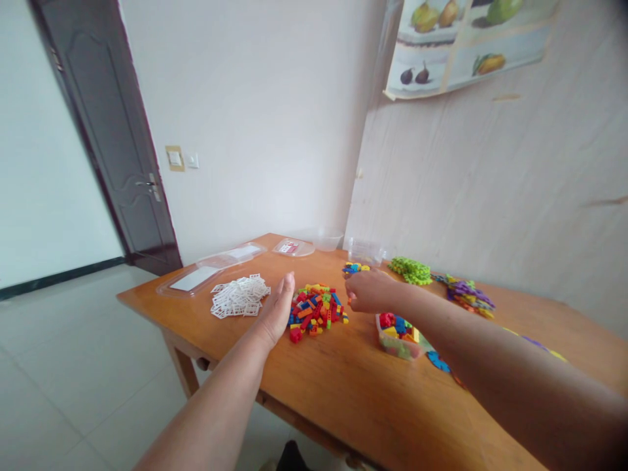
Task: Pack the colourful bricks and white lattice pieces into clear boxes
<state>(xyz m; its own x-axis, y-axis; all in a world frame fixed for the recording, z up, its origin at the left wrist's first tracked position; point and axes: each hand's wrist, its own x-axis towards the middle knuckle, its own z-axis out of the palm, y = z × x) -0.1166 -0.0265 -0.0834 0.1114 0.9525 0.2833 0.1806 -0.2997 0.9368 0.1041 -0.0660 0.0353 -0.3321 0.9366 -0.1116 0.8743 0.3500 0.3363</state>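
My left hand reaches over the wooden table with its fingers stretched flat and together, edge-on beside a heap of small coloured bricks. It holds nothing. My right hand hovers just right of the heap with its fingers curled in; whether it pinches a small brick I cannot make out. A small cluster of blue and yellow bricks lies just beyond it. A clear tub of coloured bricks sits under my right forearm.
A pile of white lattice pieces lies left of my left hand. Clear lids and clear bowls stand at the far edge. Green pieces and purple pieces lie along the wall. A dark door is at the left.
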